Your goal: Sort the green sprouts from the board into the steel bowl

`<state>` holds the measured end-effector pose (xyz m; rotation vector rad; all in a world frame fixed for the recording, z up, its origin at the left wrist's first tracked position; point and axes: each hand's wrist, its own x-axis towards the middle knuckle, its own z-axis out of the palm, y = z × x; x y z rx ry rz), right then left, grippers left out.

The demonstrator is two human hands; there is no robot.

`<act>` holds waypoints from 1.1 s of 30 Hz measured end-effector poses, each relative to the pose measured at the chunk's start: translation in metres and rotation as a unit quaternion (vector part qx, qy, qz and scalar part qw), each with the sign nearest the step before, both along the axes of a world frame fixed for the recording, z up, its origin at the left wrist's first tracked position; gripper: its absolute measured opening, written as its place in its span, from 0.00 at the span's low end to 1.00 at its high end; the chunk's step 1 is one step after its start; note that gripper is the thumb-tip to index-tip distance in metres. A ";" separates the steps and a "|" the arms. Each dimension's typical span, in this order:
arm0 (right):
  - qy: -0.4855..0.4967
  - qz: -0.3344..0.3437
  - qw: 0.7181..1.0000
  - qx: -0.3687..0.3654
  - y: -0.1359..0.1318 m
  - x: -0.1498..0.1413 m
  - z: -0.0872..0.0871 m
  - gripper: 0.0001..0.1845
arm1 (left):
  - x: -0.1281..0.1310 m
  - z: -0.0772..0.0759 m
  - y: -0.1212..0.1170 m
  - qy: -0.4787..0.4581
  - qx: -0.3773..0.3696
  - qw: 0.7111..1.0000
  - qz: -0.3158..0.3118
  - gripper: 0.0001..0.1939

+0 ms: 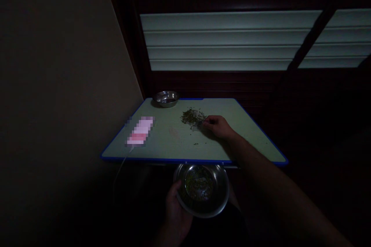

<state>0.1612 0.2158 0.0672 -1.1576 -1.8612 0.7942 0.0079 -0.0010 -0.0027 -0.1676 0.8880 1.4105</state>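
Observation:
My left hand (177, 212) grips a steel bowl (222, 189) by its left side, below the table's front edge. Small green and dark bits lie in the bottom of that bowl. Over the table, my right hand (218, 126) is closed in a pinch on a small greyish thing (197, 125); the dim light hides its exact kind. Its tip touches the near right edge of a loose pile of small greenish-brown grains (191, 115) on the tabletop.
The pale green table (162, 146) has a blue rim. A second steel bowl (166, 99) stands at its far left corner. To the left lies a blurred-out lit phone (140, 131) with a white cable (121, 166). A wall rises on the left; dark wood panelling stands behind.

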 end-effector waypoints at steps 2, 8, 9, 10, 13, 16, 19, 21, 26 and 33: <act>-0.006 0.003 1.000 0.007 0.000 0.000 0.000 0.14 | 0.000 0.000 0.000 -0.006 0.004 1.000 0.003 0.11; 0.013 0.006 1.000 -0.026 -0.002 -0.001 0.003 0.14 | 0.001 0.001 0.000 -0.012 0.008 1.000 0.010 0.11; 0.018 0.006 0.999 -0.029 -0.003 -0.001 0.003 0.14 | 0.001 0.002 -0.001 -0.011 0.006 1.000 0.011 0.11; 0.018 0.005 0.999 -0.028 -0.004 -0.001 0.004 0.14 | 0.001 0.002 -0.001 -0.012 0.005 1.000 0.011 0.11; 0.007 0.006 1.000 -0.014 -0.005 -0.001 0.006 0.14 | 0.001 0.002 -0.001 -0.014 0.005 1.000 0.009 0.11; 0.005 0.006 1.000 -0.013 -0.006 -0.001 0.007 0.13 | 0.001 0.001 -0.001 -0.014 0.011 1.000 0.012 0.10; 0.006 0.013 0.999 -0.029 -0.006 -0.001 0.007 0.13 | 0.001 0.002 -0.001 -0.017 0.018 1.000 0.013 0.11; 0.012 0.018 0.999 -0.043 -0.007 -0.001 0.007 0.13 | 0.001 0.002 -0.001 -0.016 0.015 1.000 0.009 0.11; 0.024 0.026 0.998 -0.042 -0.007 -0.001 0.007 0.13 | 0.001 0.004 -0.001 -0.006 0.000 1.000 0.016 0.10; 0.027 0.042 0.997 -0.055 -0.009 -0.002 0.008 0.13 | 0.000 0.003 0.000 -0.015 -0.001 1.000 0.008 0.11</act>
